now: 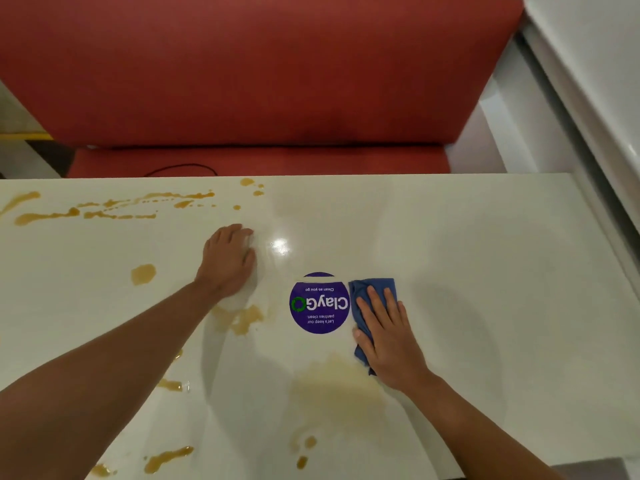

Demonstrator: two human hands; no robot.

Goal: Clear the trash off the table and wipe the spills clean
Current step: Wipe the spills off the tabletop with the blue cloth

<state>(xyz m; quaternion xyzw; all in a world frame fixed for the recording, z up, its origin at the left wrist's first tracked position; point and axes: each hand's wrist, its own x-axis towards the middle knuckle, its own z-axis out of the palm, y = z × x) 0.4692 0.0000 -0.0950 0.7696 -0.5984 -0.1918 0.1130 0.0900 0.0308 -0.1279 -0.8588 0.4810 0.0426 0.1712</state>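
Right hand (pixel 384 336) flat, fingers straight, pressing blue cloth (pixel 367 293) to table (pixel 485 258); cloth under palm, showing past fingertips and thumb side, just right of round purple sticker (pixel 319 303); left hand (pixel 228 259) palm down on a pale wad, possibly tissue (pixel 247 291), fingers loosely curved over it; amber spills (pixel 114 207) across far left, beside left forearm, near front edge; faint smear (pixel 332 382) below sticker; red bench (pixel 259 81) beyond; white wall to right.

Your right hand (pixel 384 336) presses flat on blue cloth (pixel 367 296) beside purple sticker (pixel 318 303); left hand (pixel 228 259) flat on white bench (pixel 485 271). Brown spills (pixel 114 209) across left side.
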